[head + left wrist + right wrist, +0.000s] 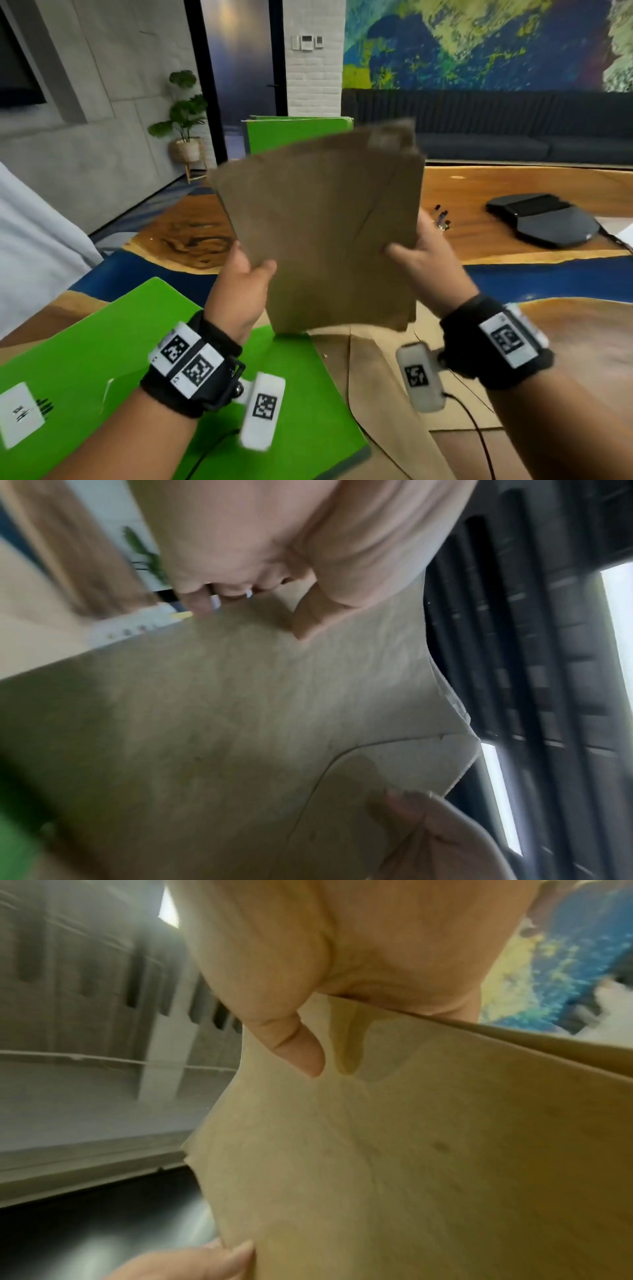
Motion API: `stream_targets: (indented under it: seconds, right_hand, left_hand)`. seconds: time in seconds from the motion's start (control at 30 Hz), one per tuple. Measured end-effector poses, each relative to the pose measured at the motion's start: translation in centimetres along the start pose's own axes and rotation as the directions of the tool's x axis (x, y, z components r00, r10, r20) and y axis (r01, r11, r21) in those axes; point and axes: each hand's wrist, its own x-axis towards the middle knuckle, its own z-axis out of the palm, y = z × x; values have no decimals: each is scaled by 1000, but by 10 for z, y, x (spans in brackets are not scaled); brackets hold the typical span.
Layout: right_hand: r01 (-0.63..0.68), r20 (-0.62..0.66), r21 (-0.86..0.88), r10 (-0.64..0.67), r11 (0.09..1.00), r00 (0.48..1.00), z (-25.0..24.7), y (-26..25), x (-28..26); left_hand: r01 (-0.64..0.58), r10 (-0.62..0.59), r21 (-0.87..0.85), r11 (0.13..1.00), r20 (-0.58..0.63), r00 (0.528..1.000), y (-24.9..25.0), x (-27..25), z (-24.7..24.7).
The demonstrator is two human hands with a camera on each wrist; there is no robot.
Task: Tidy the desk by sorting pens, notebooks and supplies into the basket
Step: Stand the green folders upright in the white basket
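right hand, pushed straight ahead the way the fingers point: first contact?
Probably the small cluster of pens on the wooden desk, just beyond the right hand, which grips the brown envelopes. Depth is unclear.

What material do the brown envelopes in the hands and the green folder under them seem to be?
Brown envelopes: matte kraft paper, it seems; they bend in both hands' grip. Green folder: probably smooth card or plastic; flat, evenly bright, faint sheen.

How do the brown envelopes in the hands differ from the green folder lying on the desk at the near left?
The brown envelopes are held upright in the air, gripped by the left hand and right hand; the green folder lies flat on the desk, untouched. The envelopes are dull kraft brown; the folder is bright green with a white label. Both are flat, paper-sized stationery.
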Motion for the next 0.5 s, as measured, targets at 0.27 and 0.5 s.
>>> stream_targets:
  seconds: [0.27, 0.5]
  right_hand:
    - [-119, 103, -87, 128, 989, 986, 21, 47, 35]
    - [-98, 134, -534, 198, 840, 971, 13, 53, 138]
  left_hand:
    - [340, -340, 21, 940, 32, 940, -33, 17, -17]
    - [68, -5, 326, 943, -189, 982, 18, 147, -64]
